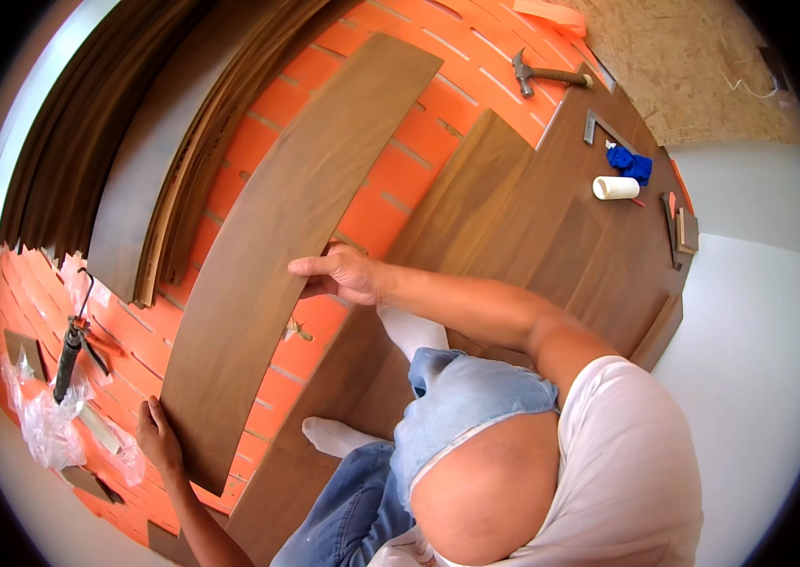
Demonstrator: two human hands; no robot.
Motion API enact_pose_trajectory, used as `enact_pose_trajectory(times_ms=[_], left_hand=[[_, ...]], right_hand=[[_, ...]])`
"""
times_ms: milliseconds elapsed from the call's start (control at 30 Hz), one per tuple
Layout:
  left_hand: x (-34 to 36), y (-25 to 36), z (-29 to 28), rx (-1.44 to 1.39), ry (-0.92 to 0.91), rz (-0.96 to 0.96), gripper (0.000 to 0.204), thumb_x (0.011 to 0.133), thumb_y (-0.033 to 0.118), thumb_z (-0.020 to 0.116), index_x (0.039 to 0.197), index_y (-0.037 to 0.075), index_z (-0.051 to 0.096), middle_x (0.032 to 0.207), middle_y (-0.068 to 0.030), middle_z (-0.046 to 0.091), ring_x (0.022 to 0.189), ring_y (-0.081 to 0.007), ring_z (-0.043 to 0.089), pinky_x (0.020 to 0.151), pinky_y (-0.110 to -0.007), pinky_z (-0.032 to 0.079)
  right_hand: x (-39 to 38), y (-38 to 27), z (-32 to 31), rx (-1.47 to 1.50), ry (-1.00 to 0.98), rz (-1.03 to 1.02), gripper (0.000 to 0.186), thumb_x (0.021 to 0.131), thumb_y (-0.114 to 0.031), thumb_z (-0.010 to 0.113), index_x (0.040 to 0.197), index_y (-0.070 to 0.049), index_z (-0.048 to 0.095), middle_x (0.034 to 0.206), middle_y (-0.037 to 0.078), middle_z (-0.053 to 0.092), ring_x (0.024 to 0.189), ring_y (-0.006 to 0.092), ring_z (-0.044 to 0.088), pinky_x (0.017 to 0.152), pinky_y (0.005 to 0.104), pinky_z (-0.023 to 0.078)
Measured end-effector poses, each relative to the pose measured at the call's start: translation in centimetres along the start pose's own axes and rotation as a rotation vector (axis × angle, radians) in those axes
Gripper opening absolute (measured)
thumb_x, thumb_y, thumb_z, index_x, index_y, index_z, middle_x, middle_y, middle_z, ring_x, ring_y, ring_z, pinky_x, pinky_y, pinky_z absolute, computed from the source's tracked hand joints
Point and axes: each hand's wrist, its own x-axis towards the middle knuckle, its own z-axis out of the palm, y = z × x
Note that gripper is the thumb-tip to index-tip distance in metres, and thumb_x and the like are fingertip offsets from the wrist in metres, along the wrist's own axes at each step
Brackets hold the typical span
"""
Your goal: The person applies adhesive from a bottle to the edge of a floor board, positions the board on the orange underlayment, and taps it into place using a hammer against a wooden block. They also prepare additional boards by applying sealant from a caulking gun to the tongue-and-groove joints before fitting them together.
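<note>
A long brown wooden floor plank slants across the middle, over orange slotted underlay. My right hand grips its right long edge about halfway along, the thumb on top and the other fingers curled beneath. Down at the near end, my left hand holds the plank's left edge; part of its fingers is hidden by the board. To the right lies the laid plank flooring, where I sit with my white-socked feet. Orange underlay shows between its edge and the held plank.
Stacked planks fill the upper left. A caulking gun lies at left beside crumpled clear plastic. On the right are a hammer, a metal square, a blue cloth, a white bottle and a wood block.
</note>
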Motion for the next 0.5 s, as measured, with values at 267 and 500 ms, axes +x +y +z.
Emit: enact_pose_trajectory(times_ms=[267,500], left_hand=[[-2.9,-5.1,-1.8,-0.098,0.408,-0.141,0.049,0.107,0.039,0.047,0.133,-0.001,0.057,0.131,-0.0179,0.058,0.113,-0.0314,0.057,0.098,-0.04,0.046],[-10.5,-5.6,2.7,-1.04,-0.017,-0.508,0.055,0.105,0.041,0.044,0.15,0.009,0.045,0.154,-0.0183,0.04,0.134,-0.0376,0.046,0.108,-0.047,0.042]], right_hand=[[1.5,0.1,0.4,0.089,-0.031,0.025,0.042,0.094,-0.019,0.07,0.132,-0.004,0.058,0.128,0.01,0.065,0.117,0.0239,0.063,0.105,0.0427,0.051],[2.3,1.7,-2.3,0.077,-0.001,0.122,0.04,0.095,-0.024,0.07,0.127,-0.001,0.063,0.123,0.011,0.069,0.114,0.0232,0.066,0.103,0.041,0.053]])
